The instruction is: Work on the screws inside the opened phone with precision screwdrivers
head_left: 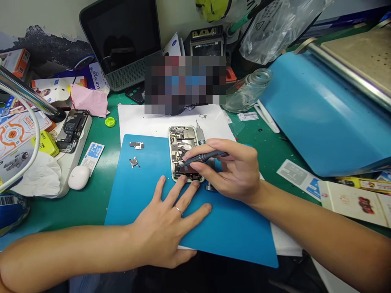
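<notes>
An opened phone [187, 142] with its inner parts bare lies on the blue mat [146, 171]. My left hand [166, 221] is spread flat on the mat, fingers apart, two fingertips at the phone's lower edge. In my right hand [233, 171] a slim dark pen-shaped tool [207, 156] is pinched, its tip over the phone's lower half. A silver-grey screwdriver [200, 133] lies along the phone's right side, partly hidden behind my right hand. Two small phone parts rest left of the phone: a metal-covered piece [136, 145] and a small irregular piece [134, 162].
A white sheet [134, 118] shows behind the mat. To the left are another opened phone [73, 129], a white earbud case [79, 177] and a green cap [110, 121]. Behind stand a dark-screened device [122, 36] and a tilted glass jar [249, 91]; a blue sheet [317, 114] is at right.
</notes>
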Demonstrator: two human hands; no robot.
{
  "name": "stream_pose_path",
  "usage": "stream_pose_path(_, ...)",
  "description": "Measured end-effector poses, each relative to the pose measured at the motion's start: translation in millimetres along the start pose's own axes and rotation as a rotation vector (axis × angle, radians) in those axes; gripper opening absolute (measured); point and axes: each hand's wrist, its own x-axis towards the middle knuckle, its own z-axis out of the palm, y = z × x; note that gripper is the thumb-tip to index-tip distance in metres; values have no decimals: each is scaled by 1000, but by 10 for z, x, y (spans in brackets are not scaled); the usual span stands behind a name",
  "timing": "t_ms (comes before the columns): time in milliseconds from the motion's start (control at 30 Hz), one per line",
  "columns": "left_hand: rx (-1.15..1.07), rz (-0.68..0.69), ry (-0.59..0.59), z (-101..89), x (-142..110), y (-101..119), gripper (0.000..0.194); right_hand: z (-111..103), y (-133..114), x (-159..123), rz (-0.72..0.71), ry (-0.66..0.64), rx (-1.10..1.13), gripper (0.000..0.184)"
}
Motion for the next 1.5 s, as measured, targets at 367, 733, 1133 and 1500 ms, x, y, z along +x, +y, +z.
stream_pose_path(367,5,-5,4,15,-6,-12,97,-2,28,-24,-33,-34,-63,60)
stream_pose_path(733,-33,-9,31,32,-18,-30,96,13,27,-14,-72,-63,-69,73)
stream_pose_path(1133,-108,12,48,62,-39,-34,95,-34,-47,69,-210,-75,-143,68)
stream_pose_path(1500,-110,-3,-3,30,-24,-26,90,111,-91,173,-320,-26,-193,53)
